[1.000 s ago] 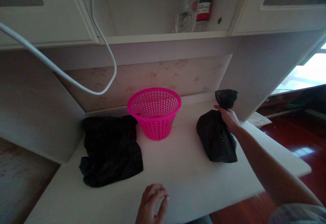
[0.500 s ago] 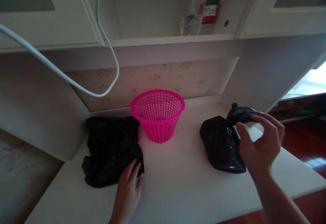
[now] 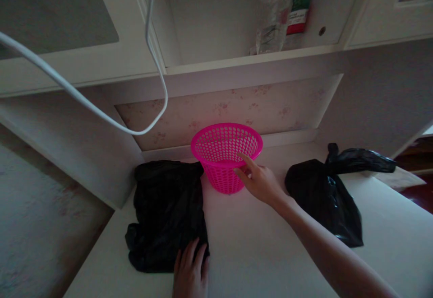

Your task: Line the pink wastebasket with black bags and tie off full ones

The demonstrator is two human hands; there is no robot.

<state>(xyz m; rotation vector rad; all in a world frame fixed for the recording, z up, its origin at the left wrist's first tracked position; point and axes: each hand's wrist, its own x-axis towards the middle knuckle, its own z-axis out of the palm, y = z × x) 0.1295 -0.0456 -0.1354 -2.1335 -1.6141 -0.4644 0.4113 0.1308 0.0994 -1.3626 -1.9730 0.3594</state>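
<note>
A pink perforated plastic basket (image 3: 223,176) stands upright at the back of the white tabletop (image 3: 243,253). My right hand (image 3: 259,180) is at its front right rim, thumb and forefinger apart and nothing held; whether it touches the rim I cannot tell. To the left lies a flattened, crumpled black plastic bag (image 3: 165,216). Resting on that bag's lower right corner is my left hand (image 3: 192,266), fingers extended. Over on the right sits a filled, knotted black plastic bag (image 3: 333,203), partly behind my right forearm; its contents are hidden.
A white cable (image 3: 88,104) hangs in a loop at the upper left. Above the basket, the open cabinet shelf (image 3: 216,65) holds a clear plastic bottle (image 3: 272,22) and a can (image 3: 299,9) with a green and red label. White side panels flank the tabletop.
My right hand has let go of the knotted bag's top and moved left to the basket. The bag's tied end now droops to the right. My left hand stays on the flat bag; the view has shifted.
</note>
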